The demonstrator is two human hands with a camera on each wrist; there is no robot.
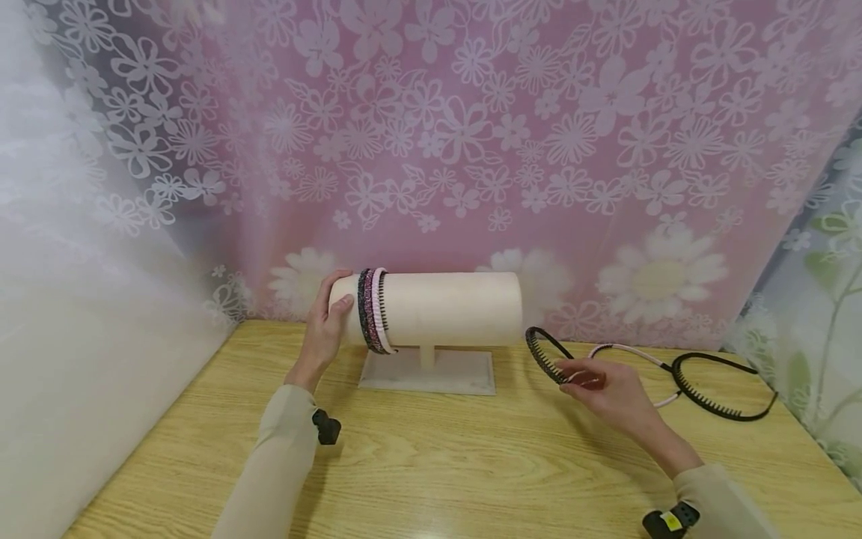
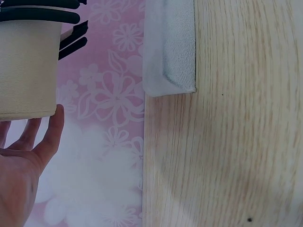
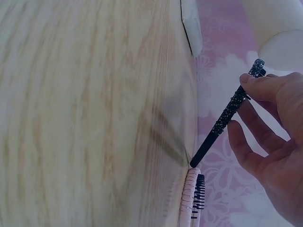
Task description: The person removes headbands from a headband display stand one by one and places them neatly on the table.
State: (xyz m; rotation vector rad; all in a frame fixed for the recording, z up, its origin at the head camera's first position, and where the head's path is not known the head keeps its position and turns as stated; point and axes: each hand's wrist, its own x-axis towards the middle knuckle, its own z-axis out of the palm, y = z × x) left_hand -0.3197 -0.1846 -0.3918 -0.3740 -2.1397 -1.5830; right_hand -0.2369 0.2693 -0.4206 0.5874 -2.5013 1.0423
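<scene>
My left hand point(image 1: 323, 329) grips the left end of a cream padded headband display stand point(image 1: 458, 307), its thumb on the front. Beside that hand, several headbands circle the roll: a dark glittery headband point(image 1: 366, 311), a pinkish-purple one and a pale pink headband point(image 1: 380, 307) with black teeth. Off the roll's right end, my right hand point(image 1: 613, 389) pinches a black toothed headband point(image 1: 539, 358) by its middle. In the right wrist view dark sparkling stones cover this headband point(image 3: 229, 111), and its lower tip meets a pale pink headband point(image 3: 188, 194).
A pale pink headband point(image 1: 636, 350) and a black toothed headband point(image 1: 707, 404) lie overlapping at the right of the wooden table point(image 1: 431, 464). The stand's white rectangular base point(image 1: 397, 378) is under the roll. A pink floral curtain point(image 1: 431, 187) hangs close behind.
</scene>
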